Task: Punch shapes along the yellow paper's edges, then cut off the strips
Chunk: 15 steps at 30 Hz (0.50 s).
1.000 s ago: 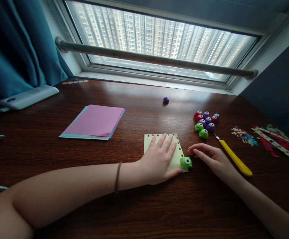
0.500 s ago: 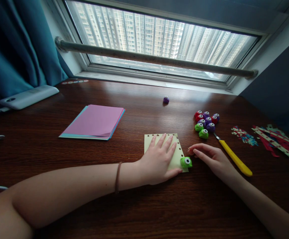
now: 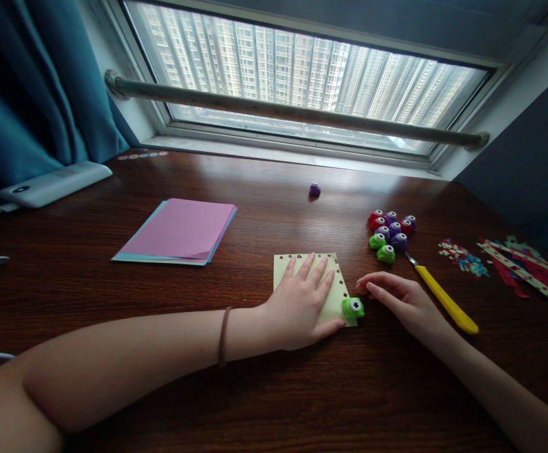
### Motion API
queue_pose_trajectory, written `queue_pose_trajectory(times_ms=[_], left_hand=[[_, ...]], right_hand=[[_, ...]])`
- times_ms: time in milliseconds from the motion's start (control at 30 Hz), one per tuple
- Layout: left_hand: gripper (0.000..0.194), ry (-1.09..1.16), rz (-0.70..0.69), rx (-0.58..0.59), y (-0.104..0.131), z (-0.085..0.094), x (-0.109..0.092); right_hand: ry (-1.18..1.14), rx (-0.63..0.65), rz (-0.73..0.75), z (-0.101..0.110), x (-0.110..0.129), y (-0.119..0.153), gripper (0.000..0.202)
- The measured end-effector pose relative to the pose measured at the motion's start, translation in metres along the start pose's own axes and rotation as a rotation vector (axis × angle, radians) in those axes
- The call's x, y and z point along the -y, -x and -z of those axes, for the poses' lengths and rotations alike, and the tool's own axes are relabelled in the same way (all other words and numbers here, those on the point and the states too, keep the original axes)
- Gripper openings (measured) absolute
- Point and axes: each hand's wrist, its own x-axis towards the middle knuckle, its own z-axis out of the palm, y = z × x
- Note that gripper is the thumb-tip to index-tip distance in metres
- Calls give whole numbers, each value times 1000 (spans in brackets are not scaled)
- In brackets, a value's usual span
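A pale yellow sheet (image 3: 335, 302) lies on the dark wooden table, with small star-like holes along its top and right edges. My left hand (image 3: 299, 302) rests flat on it, fingers spread. At the sheet's right edge sits a green craft punch (image 3: 353, 307) with a white top bearing a dark star, just above my left thumb. To the right of the punch, my right hand (image 3: 403, 301) rests by the table surface, fingers bent and thumb close to the fingertips. Whether those fingertips pinch something small cannot be made out.
Several red, purple and green punches (image 3: 389, 234) stand at the right, near a yellow-handled craft knife (image 3: 446, 299). Farther right lie paper confetti (image 3: 465, 258) and cut strips (image 3: 528, 270). A purple punch (image 3: 314, 189) stands behind. Left are a colored paper stack (image 3: 184, 229) and a white device (image 3: 59, 184).
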Motion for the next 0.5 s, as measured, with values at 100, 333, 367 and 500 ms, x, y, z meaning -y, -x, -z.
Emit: queue_pose_trajectory(times_ms=[100,333,367,500], left_hand=[[77,2,-2,2,0,0,0],[77,-1,1,2,0,1,-1],[77,0,1,3,0,1,-1],[77,0,-1,6,0,1,0]], right_hand=[[9,3,-3,0,0,0,29],[18,5,5,1,-1,-1,30],[17,4,6,1,-1,-1,30],[24,5,7,1,-2,-1,31]])
